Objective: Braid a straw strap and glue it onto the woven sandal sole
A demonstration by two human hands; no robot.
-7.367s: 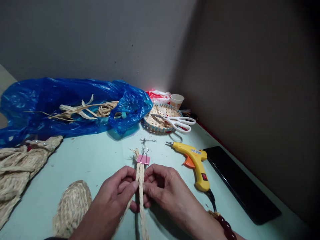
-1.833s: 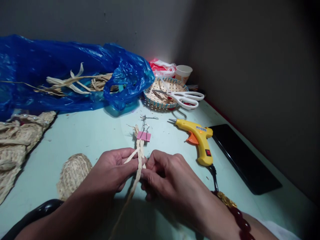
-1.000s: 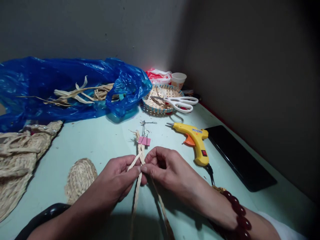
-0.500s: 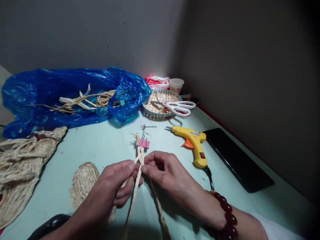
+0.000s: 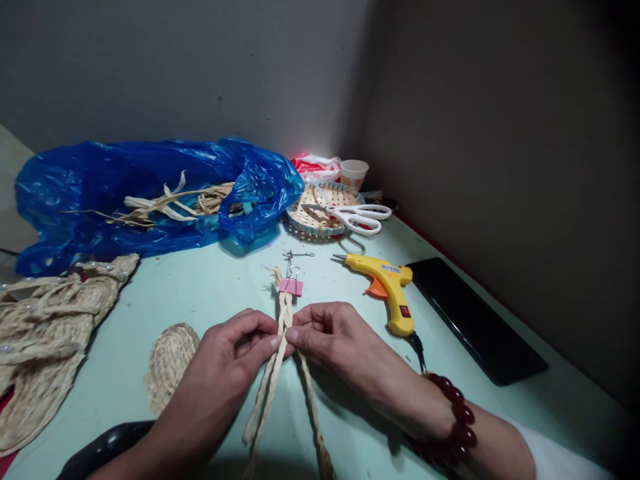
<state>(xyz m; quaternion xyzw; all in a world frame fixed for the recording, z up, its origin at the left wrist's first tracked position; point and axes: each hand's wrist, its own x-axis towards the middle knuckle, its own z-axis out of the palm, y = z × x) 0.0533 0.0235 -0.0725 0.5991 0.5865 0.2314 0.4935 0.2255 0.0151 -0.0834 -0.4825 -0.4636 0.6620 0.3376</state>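
Observation:
A pale braid of dried straw-like strands [image 5: 285, 310] hangs down toward me from a pink binder clip [image 5: 291, 287], which is hooked to a twisted wire [image 5: 299, 254] on the table. My left hand [image 5: 237, 357] pinches the braid from its left side between thumb and fingertip. From the right, my right hand [image 5: 330, 337] pinches it at the same height, with thumb and index finger closed on a strand. Below the fingers the loose strands [image 5: 265, 400] spread apart, two toward the left and one to the right. A dark red bead bracelet [image 5: 465, 427] circles my right wrist.
A yellow glue gun [image 5: 387, 283] and a black flat slab [image 5: 475, 320] lie to the right. White-handled scissors [image 5: 357, 217] rest on a woven basket [image 5: 313, 233]. A blue plastic bag [image 5: 100, 173] holds dried strands. Woven pieces [image 5: 50, 347] and a small oval [image 5: 173, 363] lie left.
My left hand has shifted its grip up against the braid, and the strand it held now hangs down on the left. My right hand stays nearly in place. The view has shifted slightly.

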